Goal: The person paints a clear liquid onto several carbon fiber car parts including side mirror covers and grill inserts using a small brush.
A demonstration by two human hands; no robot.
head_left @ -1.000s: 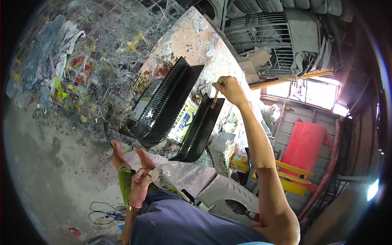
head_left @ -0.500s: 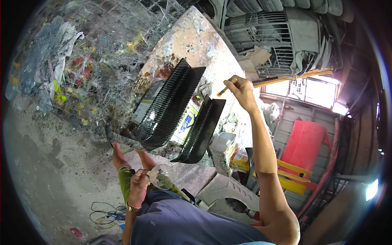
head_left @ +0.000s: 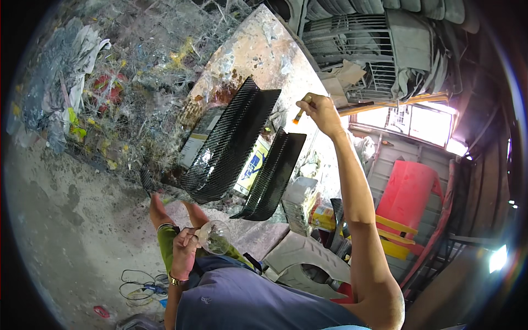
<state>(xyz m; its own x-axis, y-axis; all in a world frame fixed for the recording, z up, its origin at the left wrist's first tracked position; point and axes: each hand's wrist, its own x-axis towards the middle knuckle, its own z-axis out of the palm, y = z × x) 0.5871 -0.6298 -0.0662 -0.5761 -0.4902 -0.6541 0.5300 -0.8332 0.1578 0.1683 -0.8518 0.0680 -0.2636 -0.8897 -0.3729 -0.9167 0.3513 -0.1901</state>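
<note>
My right hand [head_left: 320, 111] is closed round a small brush [head_left: 298, 116] with orange-tinted bristles, held over the upper end of the smaller panel. Two glossy black woven carbon-fibre panels lie side by side: a larger one [head_left: 224, 148] and a smaller one [head_left: 274, 177] to its right. Down near my lap, my left hand [head_left: 185, 246] grips a clear plastic cup [head_left: 215, 237] by its edge. Whatever the cup contains is too unclear to make out. A gap separates the brush from both panels.
The panels rest over tins [head_left: 201, 137] on a stained worktable [head_left: 247, 55]. Tangled fibre scraps [head_left: 148, 66] spread at the left. A grey moulded part [head_left: 308, 258] stands right of my lap, with a red panel [head_left: 404, 195] beyond. Cables [head_left: 144, 289] lie on the floor.
My right hand has shifted slightly left and up, and the brush now points more steeply downward. The left hand and cup have barely moved.
</note>
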